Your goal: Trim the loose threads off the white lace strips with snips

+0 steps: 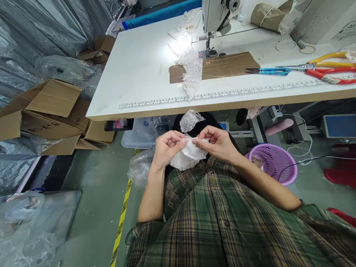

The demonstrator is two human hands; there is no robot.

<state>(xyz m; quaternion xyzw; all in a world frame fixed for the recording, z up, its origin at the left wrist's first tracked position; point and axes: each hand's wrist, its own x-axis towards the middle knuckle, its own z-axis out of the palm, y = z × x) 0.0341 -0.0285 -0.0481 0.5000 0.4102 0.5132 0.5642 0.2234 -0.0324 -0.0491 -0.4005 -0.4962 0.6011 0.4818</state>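
White lace fabric (185, 160) hangs over my lap, held up by both hands just in front of the table edge. My left hand (168, 146) pinches its left side between thumb and fingers. On the right side, my right hand (218, 142) grips the lace in the same way, close to the left. A flap of the lace sticks up beyond my fingertips. More white lace (192, 74) lies on the sewing table (139, 74), running down from beside the sewing machine (215, 16) to the printed ruler.
Thread snips (268, 71), yellow-handled scissors (319, 65) and red-handled scissors (330, 77) lie at the table's right. Brown card (228, 66) lies before the machine. A purple basket (274, 163) stands on the floor at right, opened cardboard boxes (52, 111) at left.
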